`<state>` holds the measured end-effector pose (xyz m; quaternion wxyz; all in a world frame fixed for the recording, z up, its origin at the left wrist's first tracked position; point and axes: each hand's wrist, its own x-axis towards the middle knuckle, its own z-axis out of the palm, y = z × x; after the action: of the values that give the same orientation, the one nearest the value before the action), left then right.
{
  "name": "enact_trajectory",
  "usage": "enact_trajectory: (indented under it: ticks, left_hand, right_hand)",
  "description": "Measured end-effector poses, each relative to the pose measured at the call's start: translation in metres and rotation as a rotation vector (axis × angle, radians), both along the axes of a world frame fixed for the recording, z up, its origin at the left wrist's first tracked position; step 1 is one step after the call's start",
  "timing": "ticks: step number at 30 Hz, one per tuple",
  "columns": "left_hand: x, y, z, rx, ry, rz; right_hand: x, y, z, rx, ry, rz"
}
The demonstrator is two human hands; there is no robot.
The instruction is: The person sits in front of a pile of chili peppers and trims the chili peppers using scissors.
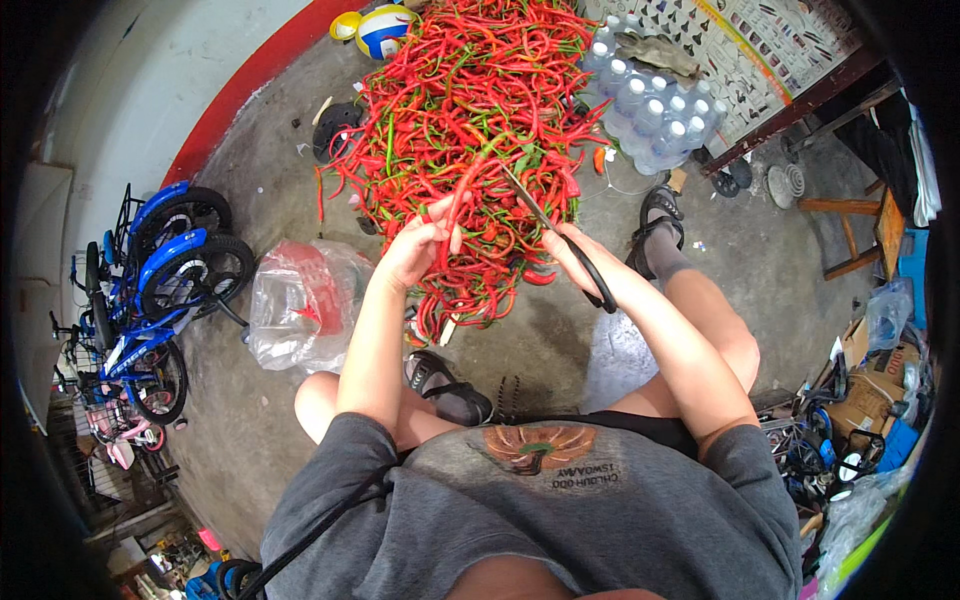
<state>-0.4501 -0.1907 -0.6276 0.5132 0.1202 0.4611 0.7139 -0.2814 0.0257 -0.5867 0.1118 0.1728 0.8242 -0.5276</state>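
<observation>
A large heap of long red chili peppers (470,90), some with green stems, lies on the floor ahead of me. My left hand (420,248) is closed on a red chili pepper (464,185), which points up over the near part of the heap. My right hand (582,258) grips scissors with black handles (592,278). Their blades (527,196) reach up and left over the heap, a little to the right of the held chili. Whether the blades touch any pepper, I cannot tell.
Right of the heap stands a shrink-wrapped pack of clear bottles (660,115). A clear plastic bag (300,305) lies at left, near blue bicycles (150,270). A ball (388,32) sits by the far wall. A wooden stool (850,225) and piled clutter (865,400) line the right.
</observation>
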Motion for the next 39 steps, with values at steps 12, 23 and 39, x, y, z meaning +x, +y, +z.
enact_trajectory:
  ticks: [12,23,39]
  left_hand:
    - [0.016,0.007,0.019,-0.103,0.068,-0.194]
    - [-0.011,0.007,-0.013,-0.443,0.120,-0.241]
    - [-0.082,0.024,-0.116,-0.598,0.030,0.591]
  right_hand:
    - [-0.001,0.001,0.010,0.199,-0.017,0.038]
    - [0.016,-0.002,0.016,0.396,-0.100,0.152]
    - [0.011,0.007,0.014,0.406,-0.083,0.086]
